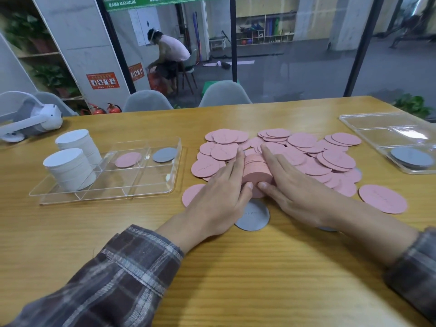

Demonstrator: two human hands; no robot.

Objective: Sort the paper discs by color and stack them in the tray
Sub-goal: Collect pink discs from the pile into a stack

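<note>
A thick stack of pink discs (pixel 256 169) stands on the table's middle, squeezed between my left hand (pixel 221 197) and my right hand (pixel 292 187). Both hands press its sides with straight fingers, thumbs meeting at its front. Several loose pink discs (pixel 306 156) lie spread behind and to the right. A grey disc (pixel 253 215) lies under my hands near the front. The clear divided tray (pixel 132 182) on the left holds two tall white disc stacks (pixel 70 168), one pink disc (pixel 128 159) and one grey disc (pixel 164 154).
A second clear tray (pixel 377 128) at the far right holds grey discs (pixel 411 158). A white headset (pixel 30 119) lies at the far left of the wooden table (pixel 236 267). Grey chairs (pixel 224 94) stand behind the table's far edge.
</note>
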